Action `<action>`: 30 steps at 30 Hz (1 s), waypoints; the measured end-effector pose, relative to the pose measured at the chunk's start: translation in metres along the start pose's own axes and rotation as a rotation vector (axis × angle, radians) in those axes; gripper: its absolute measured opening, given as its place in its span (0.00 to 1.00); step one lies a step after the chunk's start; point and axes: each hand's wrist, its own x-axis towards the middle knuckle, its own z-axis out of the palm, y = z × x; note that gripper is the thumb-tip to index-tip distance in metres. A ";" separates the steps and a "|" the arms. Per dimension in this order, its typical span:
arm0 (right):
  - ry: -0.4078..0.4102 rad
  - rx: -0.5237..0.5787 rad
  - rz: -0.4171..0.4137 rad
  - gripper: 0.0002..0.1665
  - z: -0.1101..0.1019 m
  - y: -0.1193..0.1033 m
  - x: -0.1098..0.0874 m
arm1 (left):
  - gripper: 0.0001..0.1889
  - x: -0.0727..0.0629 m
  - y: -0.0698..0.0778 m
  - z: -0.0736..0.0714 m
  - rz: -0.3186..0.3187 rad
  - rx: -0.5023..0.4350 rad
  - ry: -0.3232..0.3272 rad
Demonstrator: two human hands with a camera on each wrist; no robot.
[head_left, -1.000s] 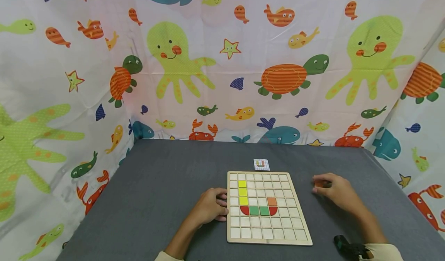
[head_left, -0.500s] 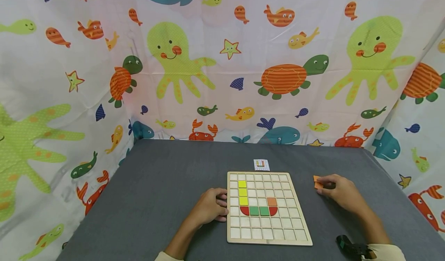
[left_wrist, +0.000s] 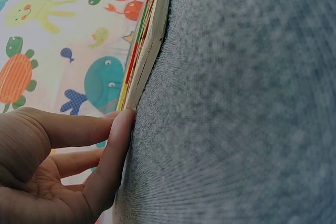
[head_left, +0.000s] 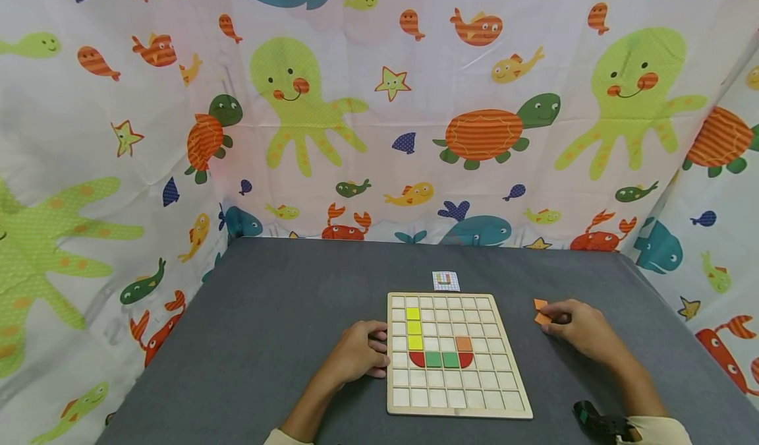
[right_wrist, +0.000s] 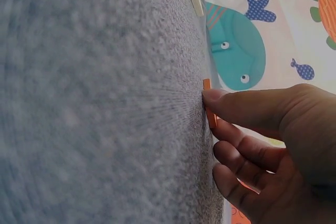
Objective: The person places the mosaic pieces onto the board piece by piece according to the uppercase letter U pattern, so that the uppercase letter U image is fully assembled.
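Observation:
A wooden grid board (head_left: 468,399) lies on the grey cloth, bearing yellow tiles (head_left: 414,327), red rounded tiles (head_left: 418,359), green tiles (head_left: 442,359) and one orange tile (head_left: 464,344) in a U shape. My left hand (head_left: 356,351) holds the board's left edge; in the left wrist view, thumb and fingertip meet at that edge (left_wrist: 137,90). Right of the board, my right hand (head_left: 578,326) pinches a small orange square (head_left: 542,319) low over the cloth, its thumb and index finger on either side in the right wrist view. Another orange square (head_left: 540,304) lies just behind it.
A small card (head_left: 446,281) with a coloured U pattern on a grid lies just behind the board. A black strap device (head_left: 593,422) sits at the right wrist. Beyond the table's back edge hangs a curtain (head_left: 379,168) printed with sea animals.
My right hand has shifted slightly right and toward me, bringing the orange squares into sight; the nearer one has turned and slid apart from the other. The left hand and board stay put.

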 end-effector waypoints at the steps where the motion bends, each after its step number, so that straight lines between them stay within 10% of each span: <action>1: -0.005 -0.001 0.003 0.18 0.000 0.000 0.000 | 0.34 0.000 0.000 0.000 0.000 -0.001 0.000; 30: -0.006 0.038 -0.083 0.17 0.013 -0.033 0.002 | 0.34 -0.001 0.002 0.000 -0.002 0.009 0.007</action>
